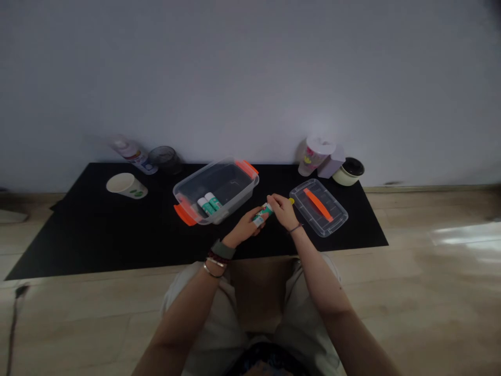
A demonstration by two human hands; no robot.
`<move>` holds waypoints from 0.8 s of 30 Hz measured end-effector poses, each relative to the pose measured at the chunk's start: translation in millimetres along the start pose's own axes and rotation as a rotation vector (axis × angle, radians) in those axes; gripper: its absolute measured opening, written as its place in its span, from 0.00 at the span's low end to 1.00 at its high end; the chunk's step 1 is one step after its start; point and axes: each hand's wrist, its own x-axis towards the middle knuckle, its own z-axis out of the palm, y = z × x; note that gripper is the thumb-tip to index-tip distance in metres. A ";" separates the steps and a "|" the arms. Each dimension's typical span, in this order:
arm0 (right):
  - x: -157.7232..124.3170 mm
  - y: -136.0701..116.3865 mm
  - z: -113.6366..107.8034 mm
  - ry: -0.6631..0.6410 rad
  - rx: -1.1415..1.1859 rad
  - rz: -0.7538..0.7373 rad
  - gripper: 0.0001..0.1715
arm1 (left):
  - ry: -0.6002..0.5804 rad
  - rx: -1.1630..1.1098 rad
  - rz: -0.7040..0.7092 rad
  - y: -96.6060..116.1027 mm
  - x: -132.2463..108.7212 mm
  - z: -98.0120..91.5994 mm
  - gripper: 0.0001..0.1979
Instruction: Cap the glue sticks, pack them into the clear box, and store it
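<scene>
Head view — tube [260, 217] between fingers [276, 201].

Wearer's dress and adornment, viewed from above: left hand [246, 226] and right hand [283, 210] both bare, as are the forearms [316, 266]; on the left wrist, nearest the hand, a broad, flat band [224, 249] of dark grey-green; behind it, a dark red bracelet [218, 257], seemingly of strung beads; farther up the arm, a bright silvery bangle [216, 262] and a slimmer metallic ring [212, 272]; on the right wrist, a single thin, dark cord [296, 227]; over both legs, loose, pale greyish trousers [211, 331], softly creased; at the torso, a dark garment [250, 360] bearing a lighter pattern, its detail too dim to make out.
</scene>
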 end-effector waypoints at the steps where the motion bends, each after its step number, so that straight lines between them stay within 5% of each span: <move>1: 0.3 -0.5 -0.6 -0.001 0.009 -0.014 0.24 | -0.014 -0.005 -0.004 -1.6 0.2 0.4 0.26; 9: 0.5 3.8 3.6 -0.077 -0.245 0.203 0.19 | 0.130 0.759 0.000 6.6 -8.7 0.9 0.22; 17: 1.6 -2.5 0.5 -0.045 0.210 -0.003 0.21 | -0.075 -0.082 0.023 2.6 -4.1 -1.1 0.28; 24: 0.0 0.9 2.8 -0.061 0.111 0.080 0.22 | 0.105 0.409 0.121 1.2 -12.1 -1.2 0.21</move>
